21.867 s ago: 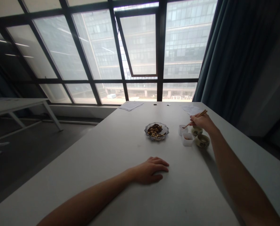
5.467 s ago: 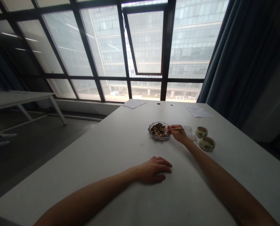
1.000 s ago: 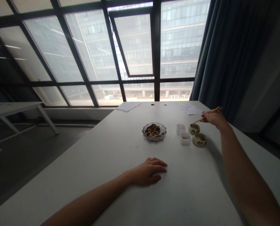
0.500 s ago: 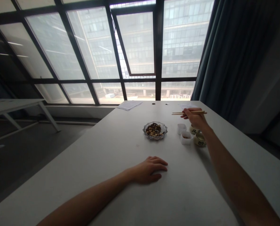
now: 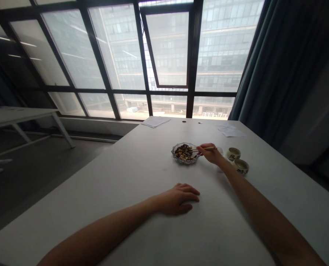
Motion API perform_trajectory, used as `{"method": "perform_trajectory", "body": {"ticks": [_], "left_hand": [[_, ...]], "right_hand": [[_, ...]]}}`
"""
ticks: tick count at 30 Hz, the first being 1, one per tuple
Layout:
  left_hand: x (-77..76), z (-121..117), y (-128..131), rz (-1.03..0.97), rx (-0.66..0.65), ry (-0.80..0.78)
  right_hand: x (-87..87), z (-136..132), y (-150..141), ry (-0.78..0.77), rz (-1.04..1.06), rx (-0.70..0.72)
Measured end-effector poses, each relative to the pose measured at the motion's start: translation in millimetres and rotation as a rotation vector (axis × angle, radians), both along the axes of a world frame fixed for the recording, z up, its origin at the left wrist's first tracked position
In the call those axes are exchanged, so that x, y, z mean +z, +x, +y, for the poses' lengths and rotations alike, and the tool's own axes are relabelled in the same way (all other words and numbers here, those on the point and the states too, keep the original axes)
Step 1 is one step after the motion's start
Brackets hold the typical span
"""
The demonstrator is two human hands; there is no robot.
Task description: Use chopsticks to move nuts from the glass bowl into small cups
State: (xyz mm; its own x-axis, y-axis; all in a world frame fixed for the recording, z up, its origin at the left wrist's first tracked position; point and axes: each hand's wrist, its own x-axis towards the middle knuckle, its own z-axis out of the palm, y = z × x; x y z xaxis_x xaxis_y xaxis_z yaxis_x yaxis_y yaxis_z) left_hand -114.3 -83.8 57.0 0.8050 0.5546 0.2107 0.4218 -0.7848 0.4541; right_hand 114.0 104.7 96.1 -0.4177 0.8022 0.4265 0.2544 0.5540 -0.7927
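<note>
My right hand (image 5: 211, 153) is closed around a pair of wooden chopsticks (image 5: 208, 148). Their tips reach into a scalloped clear glass bowl (image 5: 175, 158) heaped with brown and tan nut-like pieces (image 5: 184, 151); whether they pinch a piece is too small to tell. Palm down on the white table (image 5: 125, 173), my left hand (image 5: 179, 199) rests with its fingers spread, holding nothing, nearer to me than the bowl. Two small translucent cups stand mostly hidden behind my right hand and forearm.
Right of my right hand stand two small cream pots with dark characters, the farther pot (image 5: 233, 153) and the nearer pot (image 5: 242, 167). Paper sheets lie at the table's far left (image 5: 156, 122) and far right (image 5: 229, 130). A second white table (image 5: 20, 113) is off to the left.
My right hand has moved left and nearer, from above the small cups and pots to the glass bowl, bringing the chopstick tips into it. My left hand stays in place on the table.
</note>
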Motion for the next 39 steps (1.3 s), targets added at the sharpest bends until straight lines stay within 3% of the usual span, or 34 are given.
{"method": "perform_trajectory", "body": {"ticks": [11,19,22,26,30,33,36,39], "left_hand": [[3.7,-1,0,0.003,0.0,-0.03],[4.3,-1,0,0.009,0.0,-0.035],[3.6,-1,0,0.006,0.002,-0.038],[2.7,-1,-1,0.011,0.004,-0.043],[2.4,-1,-1,0.013,0.002,-0.045],[3.3,-1,-1,0.015,0.006,-0.044],[5.1,-2,-1,0.016,0.004,-0.05],[6.1,-2,-1,0.018,0.003,-0.055]], "right_hand": [[-18.4,3,-8,0.073,0.018,-0.05],[-9.3,-1,-11,0.073,0.043,-0.096],[5.8,-2,-8,0.035,0.084,-0.119],[45.7,-9,12,0.0,0.162,-0.126],[93.8,-25,53,0.017,0.242,-0.223],[119.8,-42,89,0.044,0.244,-0.323],[129.8,-56,118,-0.018,0.182,-0.392],[125.4,-60,133,-0.168,0.088,-0.367]]}}
